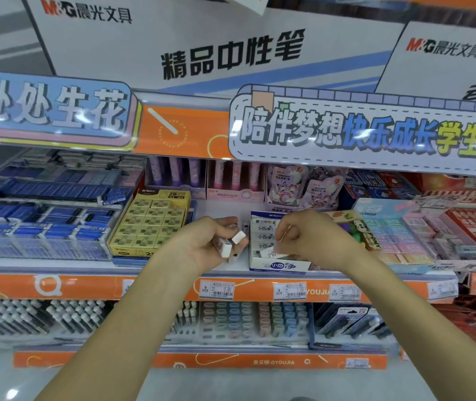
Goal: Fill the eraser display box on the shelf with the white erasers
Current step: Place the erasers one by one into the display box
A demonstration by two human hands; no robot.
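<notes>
Two hands are working at the shelf. The left hand is curling palm-up, fingers closed on two white erasers. The right hand is reaching palm-down over the eraser display box, fingertips pinching one eraser just at the front row. Three wrapped erasers are showing stacked inside the box; any others are hidden behind the hand.
</notes>
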